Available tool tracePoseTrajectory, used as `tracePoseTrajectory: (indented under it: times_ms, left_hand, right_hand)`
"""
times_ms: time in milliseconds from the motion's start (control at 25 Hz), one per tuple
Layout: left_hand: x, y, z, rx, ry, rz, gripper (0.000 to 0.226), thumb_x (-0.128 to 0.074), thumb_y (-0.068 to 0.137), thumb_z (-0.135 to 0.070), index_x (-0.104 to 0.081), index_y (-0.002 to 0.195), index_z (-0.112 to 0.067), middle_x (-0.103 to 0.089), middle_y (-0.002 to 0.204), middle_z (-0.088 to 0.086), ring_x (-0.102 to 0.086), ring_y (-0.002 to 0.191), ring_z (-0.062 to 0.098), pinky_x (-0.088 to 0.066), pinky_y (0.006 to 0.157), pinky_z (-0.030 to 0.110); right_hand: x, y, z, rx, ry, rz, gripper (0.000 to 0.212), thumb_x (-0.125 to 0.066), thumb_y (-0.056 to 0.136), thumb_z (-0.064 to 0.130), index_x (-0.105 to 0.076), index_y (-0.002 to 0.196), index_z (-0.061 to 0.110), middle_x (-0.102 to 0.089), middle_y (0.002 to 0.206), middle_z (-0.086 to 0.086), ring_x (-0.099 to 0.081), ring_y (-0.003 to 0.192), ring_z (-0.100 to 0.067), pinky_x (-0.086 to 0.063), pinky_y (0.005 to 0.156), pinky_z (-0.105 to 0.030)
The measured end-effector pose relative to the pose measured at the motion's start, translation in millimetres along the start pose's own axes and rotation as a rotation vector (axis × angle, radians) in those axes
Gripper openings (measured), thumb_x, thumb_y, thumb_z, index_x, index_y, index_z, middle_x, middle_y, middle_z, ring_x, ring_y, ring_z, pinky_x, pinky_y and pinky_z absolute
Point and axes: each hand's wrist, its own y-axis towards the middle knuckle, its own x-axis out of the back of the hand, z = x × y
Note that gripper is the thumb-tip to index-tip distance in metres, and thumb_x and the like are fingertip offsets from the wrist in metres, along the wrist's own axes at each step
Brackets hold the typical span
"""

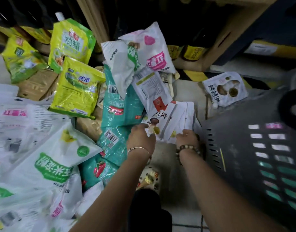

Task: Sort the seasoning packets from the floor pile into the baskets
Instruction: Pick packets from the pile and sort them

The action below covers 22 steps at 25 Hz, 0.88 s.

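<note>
Left grip (141,138), right grip (187,137): curled onto white mushroom packets (174,114), low over pale floor (165,153), dark basket (244,148) right.

White mushroom pkts (167,119): fanned stack, lying flat on the floor at centre, near edge pinched by left hand (140,138) and, prob., right hand (187,138). Teal pkts (120,106) overlap just left, yellow-green pkts (77,87) beyond. Dark slotted basket (244,148) at right, blurred.

Single head-worn wide-angle camera, facing steeply down and forward, close above left hand (140,137), right hand (187,139) and floor-piled seasoning packets (162,118).
</note>
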Motion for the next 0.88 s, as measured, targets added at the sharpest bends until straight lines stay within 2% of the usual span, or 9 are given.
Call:
tracePoseTrajectory:
  times_ms: [80, 200, 240, 360, 520, 640, 720, 800, 880]
  left_hand:
    - [-17, 19, 3, -0.057, 0.064, 0.007, 0.038, -0.056, 0.086, -0.022, -0.056, 0.123, -0.015, -0.051, 0.126, 0.016, -0.05, 0.113, 0.035, -0.042, 0.097, 0.042]
    - [-32, 38, 7, -0.118, 0.049, 0.007, 0.033, -0.053, 0.088, -0.023, -0.058, 0.12, -0.017, -0.053, 0.123, 0.013, -0.051, 0.111, 0.034, -0.043, 0.095, 0.043]
    - [-33, 40, 9, -0.127, 0.012, -0.006, 0.03, -0.053, 0.088, -0.023, -0.06, 0.118, -0.018, -0.055, 0.121, 0.012, -0.052, 0.11, 0.033, -0.044, 0.095, 0.041]
    - [-31, 38, 17, -0.133, -0.206, -0.06, 0.023, -0.056, 0.089, -0.018, -0.064, 0.11, -0.017, -0.061, 0.115, 0.009, -0.057, 0.1, 0.022, -0.043, 0.085, 0.025]
    - [-17, 46, 27, -0.12, -0.403, -0.062, 0.029, -0.055, 0.087, -0.006, -0.063, 0.114, -0.008, -0.064, 0.114, 0.009, -0.059, 0.098, 0.017, -0.041, 0.084, 0.019]
    - [-12, 49, 38, -0.06, -0.529, -0.12, 0.029, -0.054, 0.085, -0.003, -0.064, 0.111, -0.009, -0.066, 0.107, 0.006, -0.056, 0.09, 0.012, -0.04, 0.08, 0.014]
    - [-16, 48, 44, -0.036, -0.572, -0.148, 0.026, -0.053, 0.085, -0.002, -0.065, 0.107, -0.009, -0.066, 0.099, 0.005, -0.06, 0.091, 0.018, -0.045, 0.08, 0.019]
    - [-20, 47, 49, -0.018, -0.617, -0.156, 0.024, -0.052, 0.085, -0.002, -0.065, 0.104, -0.008, -0.066, 0.096, 0.006, -0.061, 0.091, 0.022, -0.048, 0.082, 0.027]
    - [-21, 48, 54, 0.015, -0.644, -0.198, 0.023, -0.052, 0.086, -0.002, -0.065, 0.103, -0.008, -0.065, 0.096, 0.005, -0.059, 0.086, 0.018, -0.047, 0.08, 0.026]
  right_hand:
    - [-12, 28, -1, -0.004, -0.063, 0.019, 0.035, -0.051, 0.092, 0.015, -0.053, 0.126, 0.007, -0.05, 0.133, -0.017, -0.047, 0.12, -0.034, -0.04, 0.096, -0.032]
    - [-18, 52, 2, 0.043, -0.024, -0.037, 0.022, -0.055, 0.088, 0.019, -0.065, 0.098, 0.001, -0.064, 0.111, -0.02, -0.058, 0.104, -0.036, -0.048, 0.09, -0.037]
    - [-20, 54, 2, 0.057, 0.002, -0.053, 0.023, -0.056, 0.087, 0.02, -0.066, 0.092, 0.001, -0.065, 0.105, -0.019, -0.06, 0.1, -0.036, -0.048, 0.087, -0.036]
    - [-26, 51, 5, 0.116, 0.013, -0.156, 0.024, -0.056, 0.087, 0.024, -0.068, 0.099, 0.008, -0.066, 0.108, -0.014, -0.059, 0.101, -0.034, -0.044, 0.081, -0.031]
    - [-38, 53, 29, 0.191, 0.011, -0.052, 0.02, -0.061, 0.08, 0.027, -0.069, 0.082, 0.008, -0.07, 0.092, -0.015, -0.065, 0.088, -0.033, -0.053, 0.08, -0.035]
    - [-48, 54, 41, 0.08, -0.101, -0.029, 0.034, -0.066, 0.08, 0.033, -0.067, 0.093, 0.001, -0.068, 0.1, -0.013, -0.063, 0.092, -0.027, -0.047, 0.073, -0.027]
    - [-50, 52, 44, 0.07, -0.141, 0.029, 0.048, -0.066, 0.083, 0.037, -0.061, 0.112, 0.0, -0.063, 0.113, -0.012, -0.058, 0.103, -0.025, -0.044, 0.084, -0.028]
    - [-43, 50, 45, 0.141, -0.129, 0.003, 0.049, -0.057, 0.091, 0.031, -0.051, 0.127, -0.001, -0.053, 0.131, -0.016, -0.05, 0.119, -0.03, -0.04, 0.092, -0.027]
    - [-26, 50, 45, 0.211, -0.006, -0.093, 0.038, -0.049, 0.095, 0.018, -0.048, 0.128, -0.002, -0.051, 0.133, -0.017, -0.049, 0.119, -0.031, -0.043, 0.077, -0.015]
